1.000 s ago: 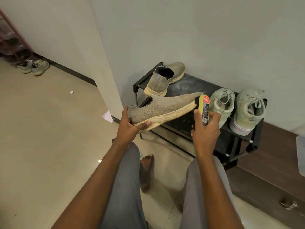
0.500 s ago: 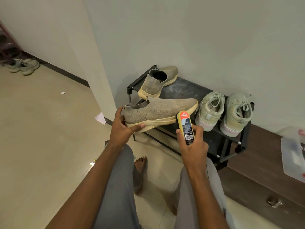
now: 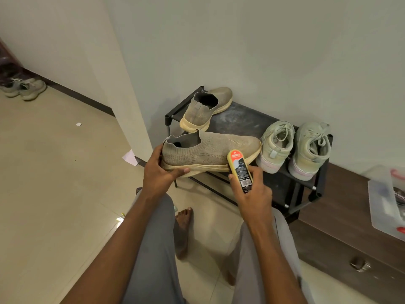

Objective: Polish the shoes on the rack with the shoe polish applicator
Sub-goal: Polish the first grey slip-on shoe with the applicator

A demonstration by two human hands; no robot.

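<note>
Nearest the camera are the person's grey trouser legs [image 3: 157, 249], with a bare foot [image 3: 183, 224] on the pale tiled floor [image 3: 54, 183] between them. Above the knees, the left hand [image 3: 158, 172] grips the heel end of a tan knit slip-on shoe [image 3: 210, 150], thumb under the sole and fingers curled behind the heel, holding it level in the air. The right hand [image 3: 252, 191] is wrapped around a shoe polish applicator [image 3: 239, 170], whose yellow-edged top touches the shoe's side near the sole, toward the toe.

Just beyond both hands stands a low black shoe rack [image 3: 247, 123] against the wall. Behind the left hand, the matching slip-on [image 3: 206, 110] sits on the rack's top shelf, heel toward the person. Beyond the right hand, a pair of pale green lace-up sneakers [image 3: 295, 145] stands side by side on the same shelf. To the right of the right hand, a clear plastic box [image 3: 381, 200] rests on a dark wooden cabinet [image 3: 341, 233]. Far off past the left hand, another pair of shoes [image 3: 24, 87] lies on the floor.
</note>
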